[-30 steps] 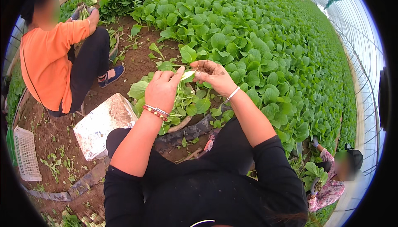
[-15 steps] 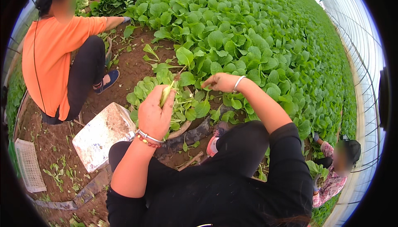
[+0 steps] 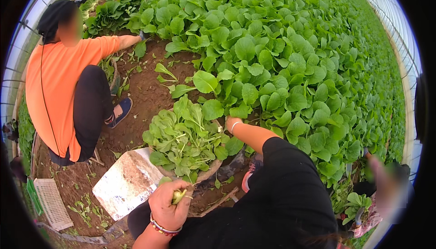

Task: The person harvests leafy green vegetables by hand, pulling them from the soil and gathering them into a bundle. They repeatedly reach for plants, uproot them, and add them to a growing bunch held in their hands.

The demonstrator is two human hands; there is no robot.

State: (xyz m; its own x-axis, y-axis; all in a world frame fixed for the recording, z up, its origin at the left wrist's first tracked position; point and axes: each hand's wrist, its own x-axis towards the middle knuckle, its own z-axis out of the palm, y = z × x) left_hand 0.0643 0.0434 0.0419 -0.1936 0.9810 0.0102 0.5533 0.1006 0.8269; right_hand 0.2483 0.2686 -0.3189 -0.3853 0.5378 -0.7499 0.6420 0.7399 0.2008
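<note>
My left hand (image 3: 169,207) is closed around the pale stem end of a leafy green (image 3: 180,196), low in front of my lap. Most of that plant is hidden by the hand. My right hand (image 3: 232,124) reaches down at the edge of the growing greens (image 3: 272,90), by their stems. Leaves hide its fingers, so its grip does not show. Between my hands a round tub (image 3: 211,169) is heaped with picked leafy greens (image 3: 184,135).
A dirty white foam box (image 3: 127,183) lies left of the tub. Further left are a white plastic crate (image 3: 53,203) and a crouching person in orange (image 3: 68,90) reaching into the plants. Another person (image 3: 370,217) works at the lower right. Loose leaves litter the brown soil (image 3: 152,85).
My left hand has drawn back and down toward my lap with the leafy green. My right hand has moved down into the edge of the plants. The view has shifted.
</note>
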